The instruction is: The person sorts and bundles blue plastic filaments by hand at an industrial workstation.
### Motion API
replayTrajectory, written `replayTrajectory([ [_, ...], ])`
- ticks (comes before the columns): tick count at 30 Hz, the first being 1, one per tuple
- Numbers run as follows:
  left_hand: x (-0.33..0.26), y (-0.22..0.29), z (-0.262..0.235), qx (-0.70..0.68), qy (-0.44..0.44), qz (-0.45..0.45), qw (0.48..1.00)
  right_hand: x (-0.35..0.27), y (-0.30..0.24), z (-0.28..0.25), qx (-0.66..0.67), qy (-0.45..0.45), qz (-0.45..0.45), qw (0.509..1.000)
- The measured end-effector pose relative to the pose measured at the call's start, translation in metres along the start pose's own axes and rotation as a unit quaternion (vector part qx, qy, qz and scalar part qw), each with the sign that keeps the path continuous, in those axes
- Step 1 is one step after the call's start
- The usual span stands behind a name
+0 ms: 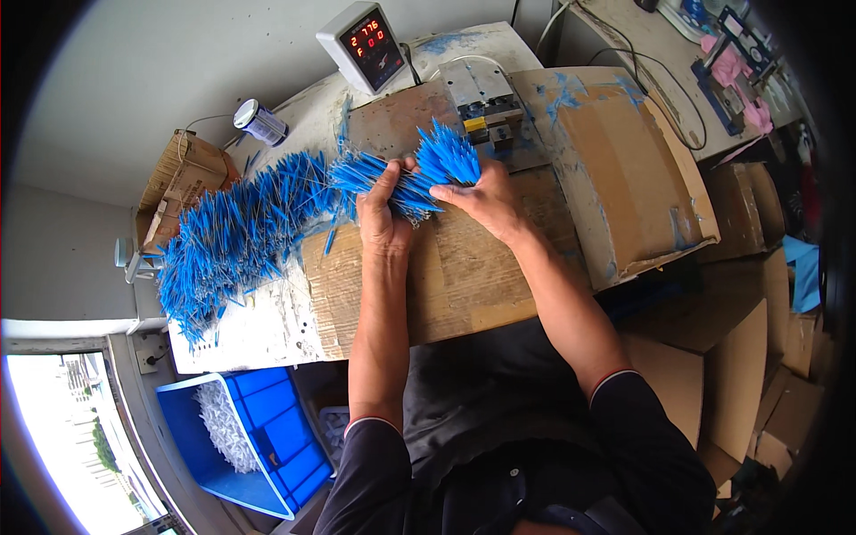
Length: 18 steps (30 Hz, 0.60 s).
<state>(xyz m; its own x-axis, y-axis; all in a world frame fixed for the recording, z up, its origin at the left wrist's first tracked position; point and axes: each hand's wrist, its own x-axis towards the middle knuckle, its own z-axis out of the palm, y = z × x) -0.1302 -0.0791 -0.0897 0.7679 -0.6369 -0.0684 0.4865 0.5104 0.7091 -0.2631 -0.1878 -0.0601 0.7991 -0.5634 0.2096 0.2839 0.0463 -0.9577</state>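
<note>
My left hand [385, 217] is closed on a bundle of thin blue sticks [361, 171] that lies slanting across its fingers. Close beside it, my right hand [489, 201] grips a second bundle of blue sticks [448, 153], its pointed blue ends fanned upward. Between the hands the two bundles touch, and the fingers behind them are partly hidden. Left of my hands, a long heap of the same blue sticks [241, 227] with thin wire-like parts spreads over the worktable. One loose blue stick [330, 241] lies by my left wrist.
Behind my hands stand a metal fixture [481, 94] and a white box with a lit red display [364, 46]. A small can [260, 122] and a cardboard box [183, 178] are at back left. Flattened cardboard [624, 169] covers the right side. Below left is a blue bin [276, 437] with white pieces.
</note>
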Motion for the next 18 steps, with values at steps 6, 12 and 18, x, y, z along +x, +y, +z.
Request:
replayTrajectory([
  [6, -0.007, 0.001, 0.010, 0.037, 0.009, 0.016, 0.999, -0.001, 0.023, -0.004, -0.049, 0.006, 0.009, 0.999],
  [12, -0.009, 0.006, 0.011, 0.015, -0.031, -0.006, 0.999, -0.003, 0.008, -0.010, 0.041, 0.018, 0.122, 0.991],
  [18, -0.010, 0.010, 0.010, 0.001, 0.000, 0.008, 1.000, -0.009, -0.008, -0.007, 0.085, 0.044, 0.156, 0.983],
])
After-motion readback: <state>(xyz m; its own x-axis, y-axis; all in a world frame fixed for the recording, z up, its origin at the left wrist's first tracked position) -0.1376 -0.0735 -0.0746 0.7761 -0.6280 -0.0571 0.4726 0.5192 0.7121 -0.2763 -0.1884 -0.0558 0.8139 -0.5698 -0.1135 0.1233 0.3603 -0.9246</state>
